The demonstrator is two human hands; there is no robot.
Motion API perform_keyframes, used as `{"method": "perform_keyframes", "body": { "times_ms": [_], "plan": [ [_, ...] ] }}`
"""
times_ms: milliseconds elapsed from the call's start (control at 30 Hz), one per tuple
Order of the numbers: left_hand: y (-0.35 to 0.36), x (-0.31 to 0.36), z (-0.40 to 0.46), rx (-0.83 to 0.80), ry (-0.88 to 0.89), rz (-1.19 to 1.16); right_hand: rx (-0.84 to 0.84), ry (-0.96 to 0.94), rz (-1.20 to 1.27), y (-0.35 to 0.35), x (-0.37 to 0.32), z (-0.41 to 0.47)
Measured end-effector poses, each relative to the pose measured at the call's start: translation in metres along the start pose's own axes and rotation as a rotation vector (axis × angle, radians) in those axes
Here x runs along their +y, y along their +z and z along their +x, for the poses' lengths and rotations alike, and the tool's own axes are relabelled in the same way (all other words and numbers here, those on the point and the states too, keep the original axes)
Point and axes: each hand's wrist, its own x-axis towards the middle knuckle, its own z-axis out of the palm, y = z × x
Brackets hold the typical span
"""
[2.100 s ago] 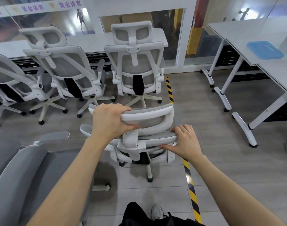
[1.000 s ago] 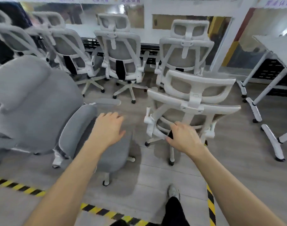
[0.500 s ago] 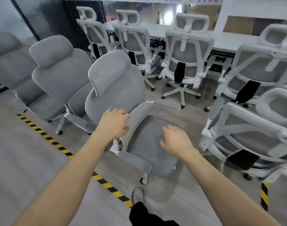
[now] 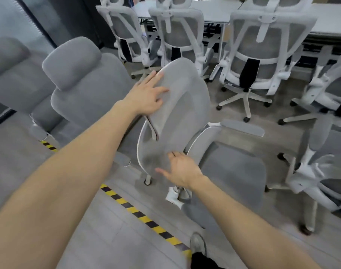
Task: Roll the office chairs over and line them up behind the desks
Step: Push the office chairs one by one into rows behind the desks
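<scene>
Up front, our left hand (image 4: 148,96) lay flat on the headrest of the grey upholstered chair (image 4: 181,113), its fingers (image 4: 156,77) straight and spread across the fabric, gripping nothing. Our right hand (image 4: 182,169) touched the lower backrest of that chair with its fingers relaxed and slightly parted, thumb out to the left, also gripping nothing. That chair stood just ahead of us, its seat out to our right and one armrest (image 4: 243,128) raised beside it. Just to its left stood a second grey chair (image 4: 84,84), and a third (image 4: 12,74) stood further left by the dark wall. A yellow-and-black floor stripe (image 4: 138,214) ran diagonally beneath our arms, passing under the grey chairs. Beyond, white mesh chairs (image 4: 262,61) stood in a row with their backs to us, drawn up to the long white bench (image 4: 328,22). Another mesh chair (image 4: 324,171) stood at the right edge, blurred. Our shoe (image 4: 197,244) showed at the bottom.
</scene>
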Motion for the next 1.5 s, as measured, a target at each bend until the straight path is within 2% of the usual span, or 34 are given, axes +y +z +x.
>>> {"method": "perform_keyframes", "body": {
  "times_ms": [133,200,400,667,833,933,1000,1100,1233,1367,1500],
  "plan": [
    [0.024,-0.004,0.002,0.131,-0.019,-0.17,-0.037,0.054,0.035,0.013,-0.037,0.025],
    [0.031,-0.006,0.002,0.146,-0.017,-0.212,-0.026,0.124,0.071,0.019,-0.057,0.035],
    [0.034,-0.007,-0.001,0.124,0.038,-0.245,0.189,0.325,0.125,0.043,-0.098,0.039],
    [0.025,0.022,-0.058,0.043,0.18,-0.139,0.453,0.423,0.195,0.089,-0.106,-0.048],
    [0.022,0.035,-0.106,-0.036,0.393,-0.206,0.495,0.578,0.213,0.108,-0.103,-0.114],
    [0.02,0.024,-0.111,0.043,0.639,-0.136,0.532,0.711,0.153,0.109,-0.105,-0.138],
    [0.023,0.011,-0.1,0.114,0.728,-0.093,0.521,0.789,0.087,0.106,-0.107,-0.14],
    [0.035,0.002,-0.09,0.224,0.719,-0.085,0.56,0.828,0.017,0.105,-0.106,-0.134],
    [0.052,-0.002,-0.104,0.395,0.736,-0.114,0.704,0.858,0.031,0.108,-0.101,-0.13],
    [0.057,-0.013,-0.102,0.455,0.67,-0.115,0.755,0.8,-0.087,0.114,-0.104,-0.115],
    [0.069,-0.028,-0.093,0.511,0.631,-0.221,0.842,0.752,-0.161,0.124,-0.115,-0.086]
  ]
}}
